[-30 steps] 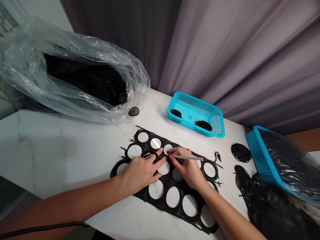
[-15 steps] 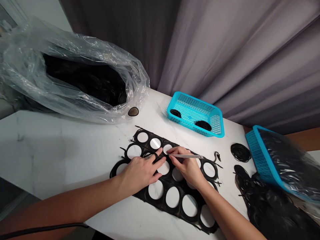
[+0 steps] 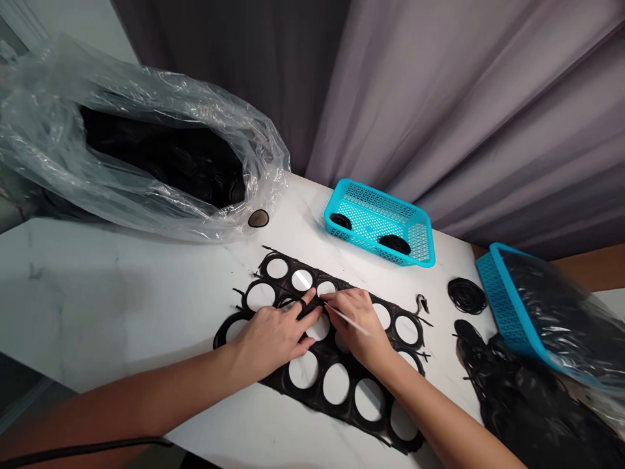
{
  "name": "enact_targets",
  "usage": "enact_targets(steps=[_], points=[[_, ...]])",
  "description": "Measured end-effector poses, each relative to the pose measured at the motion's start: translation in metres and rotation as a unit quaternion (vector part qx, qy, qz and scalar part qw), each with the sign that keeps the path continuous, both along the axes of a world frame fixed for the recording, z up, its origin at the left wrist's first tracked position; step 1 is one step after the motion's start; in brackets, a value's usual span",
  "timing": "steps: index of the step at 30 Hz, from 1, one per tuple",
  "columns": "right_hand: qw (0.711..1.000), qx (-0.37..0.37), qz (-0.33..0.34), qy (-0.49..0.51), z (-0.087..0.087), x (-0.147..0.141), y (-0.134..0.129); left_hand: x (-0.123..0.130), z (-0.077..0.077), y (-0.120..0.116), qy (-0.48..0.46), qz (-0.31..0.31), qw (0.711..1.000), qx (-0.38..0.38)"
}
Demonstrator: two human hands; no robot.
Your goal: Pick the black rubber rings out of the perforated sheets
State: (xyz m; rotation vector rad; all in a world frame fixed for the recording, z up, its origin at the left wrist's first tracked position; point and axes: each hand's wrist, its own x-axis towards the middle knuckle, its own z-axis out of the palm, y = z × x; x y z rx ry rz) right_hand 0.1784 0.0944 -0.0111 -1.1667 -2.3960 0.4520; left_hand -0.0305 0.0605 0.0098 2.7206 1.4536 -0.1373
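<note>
Okay, left hand (image 3: 276, 335) pose?

Palm down on the black sheet (image 3: 320, 358), fingers spread, index extended toward the sheet's far edge.

Right hand (image 3: 361, 326)?

Curled, knuckles up, pinching a blurred thin tool (image 3: 349, 318), its tip near the left index; forearm (image 3: 439, 402) crosses the sheet's right part.

Sheet?

Flat on the white table (image 3: 146, 286), under both hands; open blue basket (image 3: 367, 229) beyond it.

white marbled table (image 3: 122, 293): holed black sheet (image 3: 320, 393), blue basket (image 3: 424, 244), black coil (image 3: 467, 296), dark heap (image 3: 522, 397).
</note>
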Motion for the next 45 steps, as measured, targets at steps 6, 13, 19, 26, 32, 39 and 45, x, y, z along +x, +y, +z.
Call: enact_targets(steps=[6,13,19,26,32,39,45], points=[[0.999,-0.014,0.021,-0.021,0.004,-0.002,0.000,0.000,0.002,0.000,-0.015,0.005,1.000,-0.011],[0.990,0.108,-0.074,-0.058,0.019,0.028,0.032,-0.001,0.003,0.000,-0.017,-0.003,1.000,-0.019],[0.949,0.135,-0.282,-0.030,0.047,0.061,0.047,-0.010,0.004,0.003,-0.096,0.012,0.994,-0.059],[0.914,-0.363,-0.020,0.178,0.075,0.008,0.001,-0.031,0.028,0.030,-0.530,0.107,0.776,-0.325],[0.870,-0.409,-0.017,0.275,0.073,-0.025,0.006,-0.035,0.031,0.023,-0.551,0.142,0.722,-0.393],[0.893,-0.331,-0.051,0.300,0.027,-0.040,0.028,-0.066,0.041,0.022,-0.660,0.289,0.567,-0.398],[0.935,-0.260,-0.056,0.236,0.012,-0.047,0.031,-0.083,0.038,0.024,-0.694,0.296,0.525,-0.393]])
